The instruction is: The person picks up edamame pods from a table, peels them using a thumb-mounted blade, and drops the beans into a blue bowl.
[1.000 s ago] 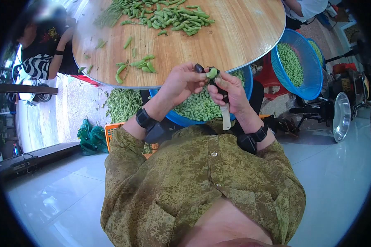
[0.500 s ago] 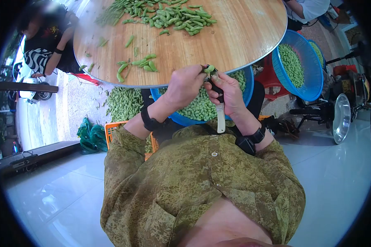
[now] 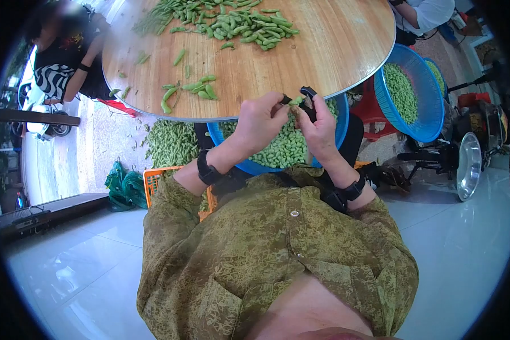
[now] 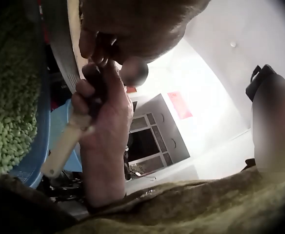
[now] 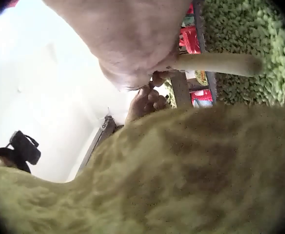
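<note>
Over the blue basin (image 3: 341, 116) of shelled green beans (image 3: 277, 148), my two hands meet fingertip to fingertip. The left hand (image 3: 259, 124) pinches a green soybean pod (image 3: 296, 101) between thumb and fingers. My right hand (image 3: 321, 131) is right against the pod. It grips a tool whose pale flat handle (image 4: 64, 148) sticks out below the palm; in the right wrist view that handle (image 5: 215, 64) crosses in front of the beans. The tool's working end is hidden by the fingers. Black coverings show at the fingertips of both hands.
A round wooden table (image 3: 334, 45) bears a heap of pods (image 3: 255, 28) and a few loose pods (image 3: 204, 86). Another blue basket (image 3: 430, 127) of beans stands on a red stool (image 3: 371, 107). An orange crate (image 3: 148, 184) is at left. Another person (image 3: 59, 62) sits across.
The hands stay together while their fingers shift. The left hand turned over and back; the right hand rotated, so its handle, plain before, is now mostly hidden in the head view.
</note>
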The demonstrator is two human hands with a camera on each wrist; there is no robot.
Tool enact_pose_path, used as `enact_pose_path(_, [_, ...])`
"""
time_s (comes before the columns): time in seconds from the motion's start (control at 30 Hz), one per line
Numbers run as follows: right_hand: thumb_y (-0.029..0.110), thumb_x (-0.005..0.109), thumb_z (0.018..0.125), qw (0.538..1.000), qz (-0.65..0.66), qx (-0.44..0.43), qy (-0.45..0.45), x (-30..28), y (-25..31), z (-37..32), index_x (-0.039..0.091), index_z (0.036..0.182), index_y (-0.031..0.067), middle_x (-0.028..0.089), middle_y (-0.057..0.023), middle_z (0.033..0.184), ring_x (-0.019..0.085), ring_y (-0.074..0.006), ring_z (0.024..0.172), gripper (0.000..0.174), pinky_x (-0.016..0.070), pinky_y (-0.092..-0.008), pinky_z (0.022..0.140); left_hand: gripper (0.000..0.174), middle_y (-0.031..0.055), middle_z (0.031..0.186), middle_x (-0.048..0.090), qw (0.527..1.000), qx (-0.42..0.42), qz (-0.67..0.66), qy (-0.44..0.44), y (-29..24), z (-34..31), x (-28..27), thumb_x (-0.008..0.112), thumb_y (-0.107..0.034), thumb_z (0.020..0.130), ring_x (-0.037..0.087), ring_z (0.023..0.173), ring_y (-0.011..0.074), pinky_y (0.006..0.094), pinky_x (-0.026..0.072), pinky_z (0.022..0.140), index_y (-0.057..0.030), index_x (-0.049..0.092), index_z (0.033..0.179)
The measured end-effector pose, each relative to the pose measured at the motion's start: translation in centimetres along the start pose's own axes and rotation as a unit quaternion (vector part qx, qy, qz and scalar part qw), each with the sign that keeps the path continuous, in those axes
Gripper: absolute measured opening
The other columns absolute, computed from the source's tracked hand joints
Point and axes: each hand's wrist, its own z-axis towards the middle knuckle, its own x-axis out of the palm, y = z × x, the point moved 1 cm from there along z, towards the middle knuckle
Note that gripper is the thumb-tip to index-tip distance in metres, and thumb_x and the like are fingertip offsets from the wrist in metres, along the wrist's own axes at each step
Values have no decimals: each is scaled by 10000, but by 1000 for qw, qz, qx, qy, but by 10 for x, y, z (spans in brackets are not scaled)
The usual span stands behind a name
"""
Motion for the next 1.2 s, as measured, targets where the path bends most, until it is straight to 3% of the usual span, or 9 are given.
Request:
enact_pose_path(0.13, [33, 656, 819, 958, -208, -198, -5, -5, -2, 4, 567, 1026, -5, 580, -121, 814, 601, -254, 691, 228, 475, -323, 619, 90, 178, 646, 603, 999, 32, 28, -3, -8, -8, 2, 637, -55, 793, 636, 578, 306, 361, 493, 527, 4, 601, 849])
enact_pose_path(0.17, [-7, 644, 766, 953, -219, -212, 1, -4, -4, 4, 564, 1007, -10, 565, -176, 833, 595, -339, 718, 254, 482, -350, 626, 134, 112, 633, 611, 998, 31, 46, 15, -7, -10, 1, 643, -55, 806, 573, 557, 112, 289, 473, 524, 13, 625, 920])
enact_pose_path(0.3, [-22, 616, 765, 938, -239, -249, 12, -3, -9, 7, 565, 978, -3, 567, -178, 809, 598, -343, 685, 219, 478, -374, 591, 122, 170, 659, 626, 994, 49, 95, 31, -8, -8, 1, 632, -76, 779, 619, 566, 330, 377, 494, 534, 1, 613, 872])
enact_pose_path(0.43, [-4, 608, 797, 955, -217, -203, 19, -5, -14, 10, 565, 962, 9, 567, -158, 731, 583, -311, 621, 170, 473, -351, 581, 95, 153, 653, 610, 988, 66, 138, 37, -6, -3, -14, 618, -58, 765, 603, 592, 350, 390, 497, 565, -6, 602, 843])
enact_pose_path(0.67, [1, 640, 785, 956, -200, -173, 124, -11, -18, -1, 459, 781, 7, 451, -137, 656, 466, -273, 534, 181, 389, -366, 510, 118, 165, 876, 524, 853, 284, 434, -59, 61, 36, -98, 548, -18, 729, 564, 868, 346, 434, 468, 704, -39, 533, 844])
enact_pose_path(0.83, [7, 650, 784, 967, -191, -139, 95, -26, -21, -5, 460, 774, 1, 451, -136, 657, 461, -285, 538, 190, 386, -365, 512, 154, 193, 962, 544, 802, 90, 590, -25, 99, 19, -173, 532, -12, 728, 567, 890, 356, 446, 467, 780, -13, 555, 880])
enact_pose_path(0.9, [-9, 649, 799, 956, -208, -171, 120, -27, -24, -4, 524, 799, -1, 491, -66, 624, 454, -146, 516, 126, 379, -291, 481, 169, 200, 993, 570, 792, 12, 609, -41, 82, 23, -187, 542, -6, 717, 567, 899, 366, 445, 473, 801, -3, 574, 882])
enact_pose_path(1.0, [10, 665, 799, 946, -204, -178, 178, -13, -12, -4, 530, 796, 0, 503, -83, 630, 476, -174, 518, 135, 369, -304, 482, 154, 181, 982, 602, 803, 190, 561, -74, 60, 55, -161, 553, -14, 715, 573, 930, 357, 431, 491, 787, -4, 599, 861])
enact_pose_path(1.2, [29, 684, 772, 924, -253, -212, 195, -18, -15, -3, 553, 806, -2, 513, -128, 700, 499, -248, 593, 138, 388, -341, 535, 131, 151, 896, 615, 812, 156, 563, -1, 78, 119, -120, 555, -24, 725, 589, 928, 358, 425, 493, 787, -18, 604, 847])
